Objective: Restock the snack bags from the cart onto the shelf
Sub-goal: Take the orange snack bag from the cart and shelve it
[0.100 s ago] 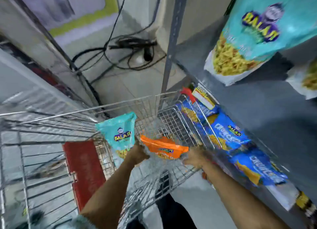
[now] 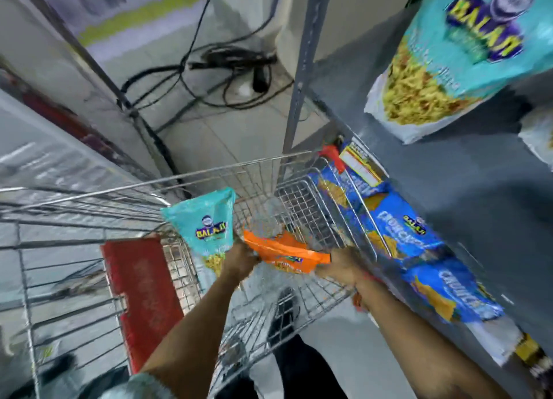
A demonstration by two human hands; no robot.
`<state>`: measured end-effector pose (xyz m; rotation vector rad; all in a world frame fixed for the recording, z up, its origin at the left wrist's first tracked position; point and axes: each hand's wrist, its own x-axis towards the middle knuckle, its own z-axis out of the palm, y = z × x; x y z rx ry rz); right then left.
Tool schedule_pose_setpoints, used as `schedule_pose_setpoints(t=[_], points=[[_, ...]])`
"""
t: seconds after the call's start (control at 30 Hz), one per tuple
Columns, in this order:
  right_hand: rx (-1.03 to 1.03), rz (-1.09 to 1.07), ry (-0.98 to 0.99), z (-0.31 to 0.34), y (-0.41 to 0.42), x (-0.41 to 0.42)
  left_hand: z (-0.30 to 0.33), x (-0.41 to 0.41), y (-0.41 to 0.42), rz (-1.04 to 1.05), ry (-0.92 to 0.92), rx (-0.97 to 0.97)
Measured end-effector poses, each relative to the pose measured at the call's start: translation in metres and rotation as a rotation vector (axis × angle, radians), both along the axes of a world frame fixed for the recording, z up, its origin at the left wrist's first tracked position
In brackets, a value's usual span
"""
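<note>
Snack bags: two are held over the wire cart [image 2: 89, 243], in the lower middle of the frame; more lie at the right.
Red flap: a red plastic panel [image 2: 140, 297] hangs on the cart's rear wire wall, lower left of the frame.
Teal bag: a teal "Balaji" bag [image 2: 206, 228] stands upright, just left of centre, with its lower end at the left hand.
Left hand: the left hand [image 2: 239, 261] is closed around the bottom of the teal bag; single fingers are blurred.
Orange bag: an orange bag [image 2: 284, 253] lies flat between the two hands, touching both.
Right hand: the right hand [image 2: 339, 265] grips the right end of the orange bag; how the fingers are placed I cannot tell.
Cables: black cables [image 2: 227, 78] lie on the tiled floor, upper middle.
Blue bags: a row of blue bags [image 2: 410, 234] lies beside the cart's right wall, right of centre.
Shelf: a grey shelf [image 2: 463, 189] fills the right side.
Large teal bag: another teal "Balaji" bag [image 2: 454, 54] rests on the shelf, upper right.
</note>
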<state>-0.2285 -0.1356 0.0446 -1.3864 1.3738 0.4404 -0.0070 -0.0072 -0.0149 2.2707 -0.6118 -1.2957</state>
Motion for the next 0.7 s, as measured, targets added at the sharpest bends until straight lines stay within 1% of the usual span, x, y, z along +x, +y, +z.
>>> schedule_pose_setpoints(t=[0.03, 0.07, 0.1, 0.17, 0.23, 0.4, 0.57, 0.7], points=[[-0.074, 0.086, -0.005, 0.007, -0.009, 0.013, -0.002, -0.002, -0.002, 0.017, -0.019, -0.015], [-0.124, 0.152, -0.051, 0.009, -0.017, 0.02, -0.006, -0.004, -0.003, 0.05, 0.004, -0.025], [-0.136, 0.171, -0.079, 0.007, -0.021, 0.02, -0.006, -0.005, -0.005, 0.08, 0.012, -0.03], [-0.146, 0.116, -0.088, -0.013, -0.024, 0.015, 0.002, -0.006, -0.012, 0.116, 0.004, -0.034], [-0.171, 0.077, -0.075, -0.014, -0.024, 0.013, 0.005, -0.005, -0.016, 0.128, 0.007, -0.036], [-0.244, -0.09, -0.097, 0.002, -0.021, 0.01, 0.025, 0.001, -0.017, 0.101, 0.023, -0.139], [-0.339, -0.252, -0.192, 0.052, -0.001, 0.004, 0.081, 0.009, -0.016, 0.034, 0.014, -0.332], [-0.49, -0.339, -0.367, 0.11, 0.018, -0.003, 0.148, 0.009, -0.014, -0.011, -0.007, -0.518]])
